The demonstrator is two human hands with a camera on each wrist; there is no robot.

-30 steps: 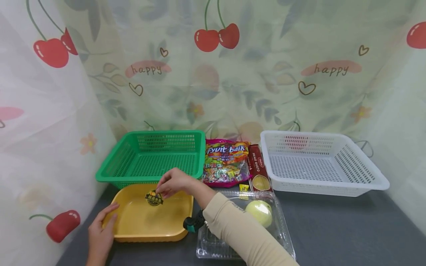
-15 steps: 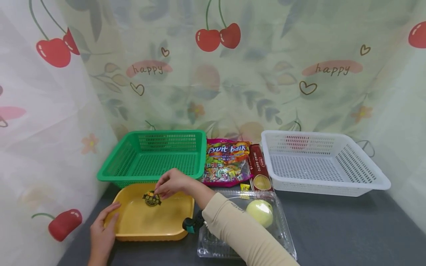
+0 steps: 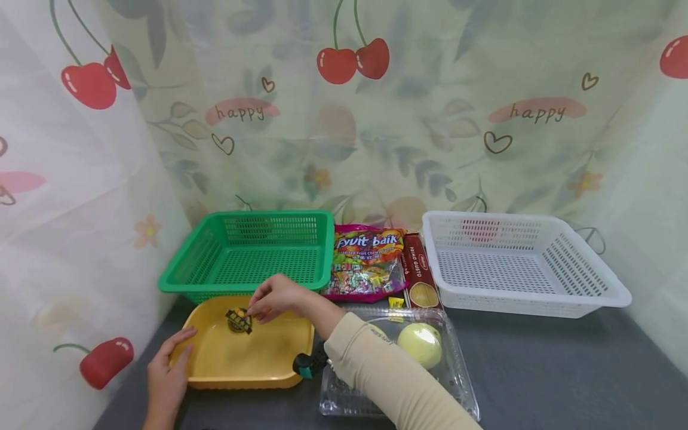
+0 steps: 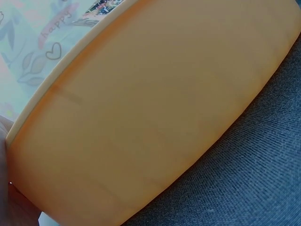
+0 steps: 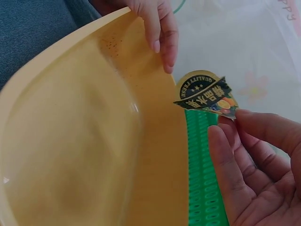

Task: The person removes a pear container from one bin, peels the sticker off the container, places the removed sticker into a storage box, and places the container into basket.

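Note:
In the head view, my right hand [image 3: 276, 297] pinches a black and gold fruit label sticker [image 3: 238, 321] by its edge, above the inside of a yellow plastic basin [image 3: 255, 361]. The right wrist view has the sticker [image 5: 204, 92] held between thumb and fingertip, printed "QUALITY FRESH" with small fruit pictures. My left hand [image 3: 169, 370] grips the basin's left rim, its fingertips lapping over the edge. The left wrist view is filled mostly by the basin's outer wall [image 4: 141, 108].
Behind the basin sits a green basket [image 3: 258, 254]. A candy bag [image 3: 365, 263] and a red pasta box [image 3: 419, 275] lie beside it, then a white basket [image 3: 516, 269]. A clear plastic container [image 3: 457, 382] with pale round fruit [image 3: 419, 345] is partly under my right forearm.
My right hand has shifted slightly left with the sticker, which has turned and tilted between the fingers. The left hand stays on the basin's rim.

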